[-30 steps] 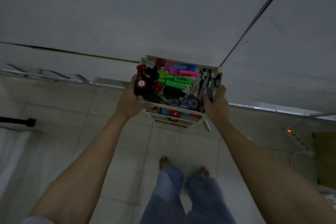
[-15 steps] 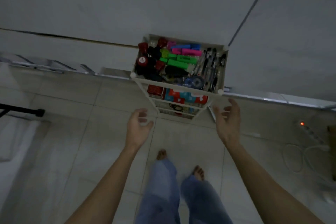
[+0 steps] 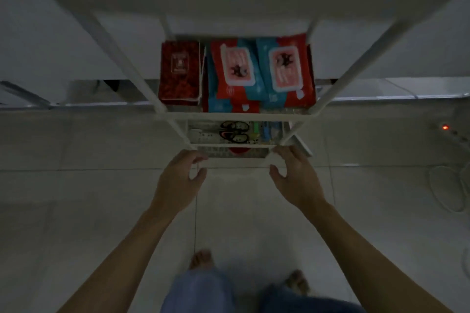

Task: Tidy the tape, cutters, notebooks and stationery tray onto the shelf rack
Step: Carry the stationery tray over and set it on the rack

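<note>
Both hands empty, fingers curled loose: left hand (image 3: pixel 178 180), right hand (image 3: pixel 297 180), near front edge of low rack (image 3: pixel 239 115) shelf. Notebook (image 3: pixel 179 71) on middle shelf, left side. Rack looked light, stiff; hold by front corners.

No legible text. Red notebook (image 3: pixel 179 72) cover carries a framed label — print blurred. Two wet-wipe packs (image 3: pixel 260 73) show flap labels and small marks — too soft to read.
</note>
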`<action>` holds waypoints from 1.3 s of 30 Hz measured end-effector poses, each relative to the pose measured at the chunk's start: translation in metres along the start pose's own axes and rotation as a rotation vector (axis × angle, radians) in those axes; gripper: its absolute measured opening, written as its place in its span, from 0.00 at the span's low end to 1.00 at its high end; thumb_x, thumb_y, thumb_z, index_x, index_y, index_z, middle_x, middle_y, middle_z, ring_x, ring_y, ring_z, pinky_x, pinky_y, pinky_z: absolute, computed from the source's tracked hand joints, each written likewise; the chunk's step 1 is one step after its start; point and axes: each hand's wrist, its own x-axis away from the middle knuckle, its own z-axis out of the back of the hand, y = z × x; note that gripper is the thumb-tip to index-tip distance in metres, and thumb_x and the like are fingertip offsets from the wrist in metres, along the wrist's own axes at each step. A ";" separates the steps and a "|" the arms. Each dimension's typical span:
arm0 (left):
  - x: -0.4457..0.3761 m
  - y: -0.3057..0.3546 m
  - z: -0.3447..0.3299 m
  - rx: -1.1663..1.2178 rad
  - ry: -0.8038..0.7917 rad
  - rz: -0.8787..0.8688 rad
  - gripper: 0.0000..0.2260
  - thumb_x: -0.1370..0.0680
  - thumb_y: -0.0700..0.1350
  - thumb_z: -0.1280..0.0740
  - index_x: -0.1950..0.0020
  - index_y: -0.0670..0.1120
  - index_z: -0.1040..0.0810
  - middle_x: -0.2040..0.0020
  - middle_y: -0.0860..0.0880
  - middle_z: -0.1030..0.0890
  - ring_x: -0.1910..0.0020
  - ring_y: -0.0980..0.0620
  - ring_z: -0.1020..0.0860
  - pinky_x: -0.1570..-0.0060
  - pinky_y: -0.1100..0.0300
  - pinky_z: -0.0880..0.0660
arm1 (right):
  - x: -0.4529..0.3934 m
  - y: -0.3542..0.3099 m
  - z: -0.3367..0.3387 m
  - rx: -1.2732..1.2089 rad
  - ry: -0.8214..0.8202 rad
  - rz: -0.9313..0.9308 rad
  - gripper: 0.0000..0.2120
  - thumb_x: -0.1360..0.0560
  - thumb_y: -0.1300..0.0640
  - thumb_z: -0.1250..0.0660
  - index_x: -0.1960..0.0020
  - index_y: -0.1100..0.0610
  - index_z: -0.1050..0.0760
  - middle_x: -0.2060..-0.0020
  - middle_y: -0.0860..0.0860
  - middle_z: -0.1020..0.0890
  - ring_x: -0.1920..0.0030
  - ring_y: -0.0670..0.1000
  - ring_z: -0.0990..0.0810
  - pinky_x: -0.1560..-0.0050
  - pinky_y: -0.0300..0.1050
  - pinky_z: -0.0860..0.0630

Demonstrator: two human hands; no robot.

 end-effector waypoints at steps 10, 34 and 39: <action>-0.113 -0.121 -0.109 -0.310 0.233 -0.579 0.11 0.20 0.47 0.30 0.39 0.46 0.18 0.42 0.47 0.21 0.46 0.48 0.20 0.47 0.52 0.21 | -0.077 0.091 -0.162 0.244 0.329 0.368 0.20 0.22 0.54 0.31 0.32 0.58 0.26 0.35 0.56 0.24 0.37 0.58 0.24 0.38 0.55 0.25; -0.160 -0.149 -0.153 -0.713 0.768 -0.691 0.18 0.16 0.58 0.36 0.56 0.45 0.23 0.59 0.47 0.18 0.60 0.45 0.21 0.59 0.54 0.31 | -0.156 0.127 -0.174 0.158 0.492 0.513 0.12 0.26 0.51 0.29 0.52 0.57 0.28 0.55 0.51 0.27 0.52 0.53 0.29 0.53 0.44 0.44; -0.182 -0.161 -0.147 -0.735 0.787 -0.732 0.18 0.16 0.58 0.37 0.55 0.45 0.25 0.59 0.46 0.19 0.59 0.44 0.22 0.58 0.51 0.34 | -0.161 0.123 -0.184 0.164 0.562 0.512 0.12 0.25 0.50 0.30 0.52 0.58 0.28 0.55 0.52 0.26 0.53 0.54 0.30 0.54 0.47 0.42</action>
